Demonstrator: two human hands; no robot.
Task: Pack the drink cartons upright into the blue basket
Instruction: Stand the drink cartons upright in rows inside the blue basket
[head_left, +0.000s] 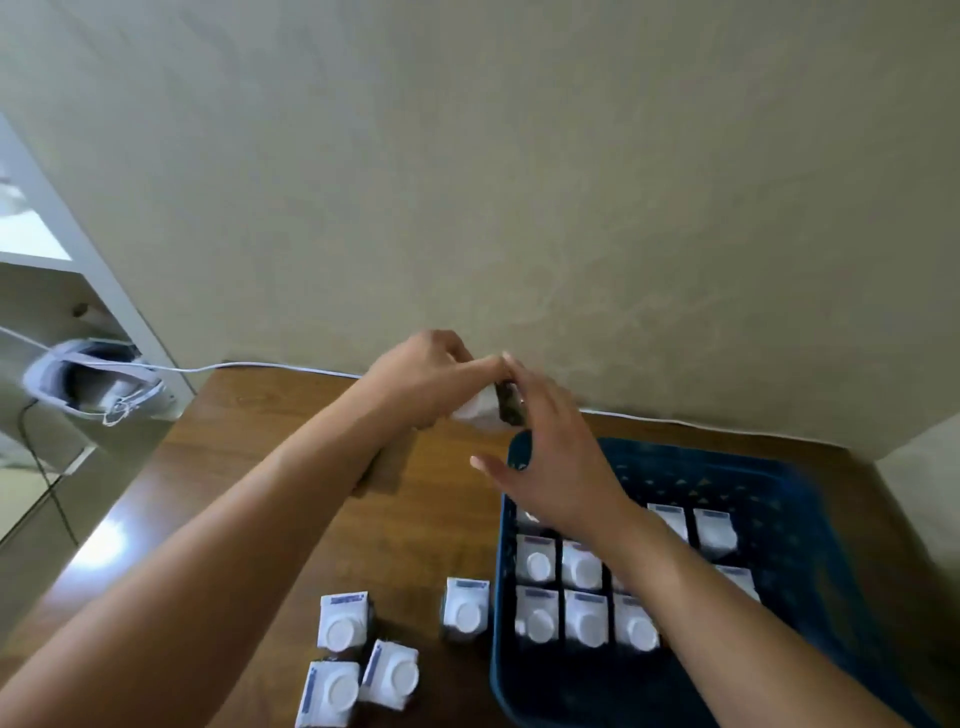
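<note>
Brown wooden table (291, 441): left hand (421, 379) grips small white drink carton (480, 410), right hand (550, 447) relaxed beside; better turn cap upward before lowering into blue plastic basket (810, 499).

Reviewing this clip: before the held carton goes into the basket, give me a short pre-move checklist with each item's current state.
1. Carton held: ok, left hand grips it; right hand touches it with straight fingers.
2. Carton upright: cannot tell, blurred and mostly covered.
3. Free space in blue basket: ok, far part is bare.
4. Packed cartons upright: ok, caps face up.
5. Cartons left on table: not ok, four remain outside.
</note>
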